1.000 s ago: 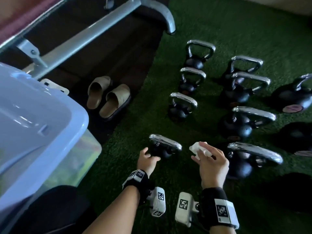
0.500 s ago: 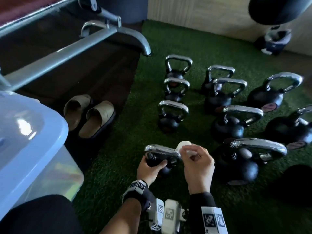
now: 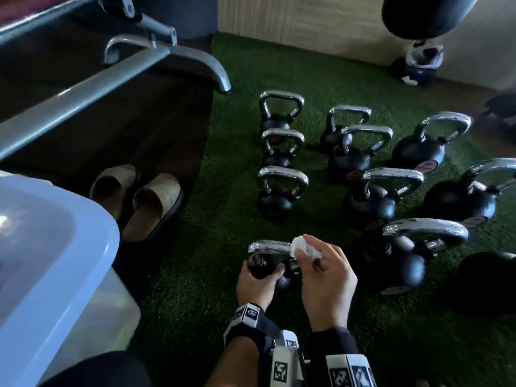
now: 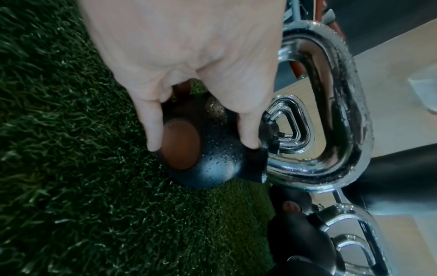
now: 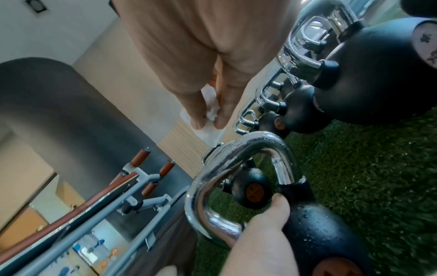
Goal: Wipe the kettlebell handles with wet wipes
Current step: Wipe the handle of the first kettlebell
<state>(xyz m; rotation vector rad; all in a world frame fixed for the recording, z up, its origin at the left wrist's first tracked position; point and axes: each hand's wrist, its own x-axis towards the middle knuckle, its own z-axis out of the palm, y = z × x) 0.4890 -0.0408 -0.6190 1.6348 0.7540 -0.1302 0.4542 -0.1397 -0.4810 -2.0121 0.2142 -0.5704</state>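
The nearest small black kettlebell (image 3: 265,270) stands on the green turf, its chrome handle (image 3: 268,247) wet with droplets. My left hand (image 3: 259,277) grips its round body, thumb and fingers curled around it (image 4: 203,149). My right hand (image 3: 310,258) pinches a crumpled white wet wipe (image 3: 303,247) between thumb and fingers at the handle's right end. In the right wrist view the wipe (image 5: 208,128) hangs right by the handle (image 5: 238,155); I cannot tell whether they touch.
Several more chrome-handled kettlebells (image 3: 282,191) stand in rows ahead and to the right, a big one (image 3: 396,263) close by my right hand. A blue-lidded plastic bin (image 3: 50,269), beige slippers (image 3: 150,202) and a grey bench frame (image 3: 83,90) lie left.
My right hand has brought the wipe leftward from the air to the right end of the handle. My left hand has closed round the kettlebell's body. The head view has tilted up.
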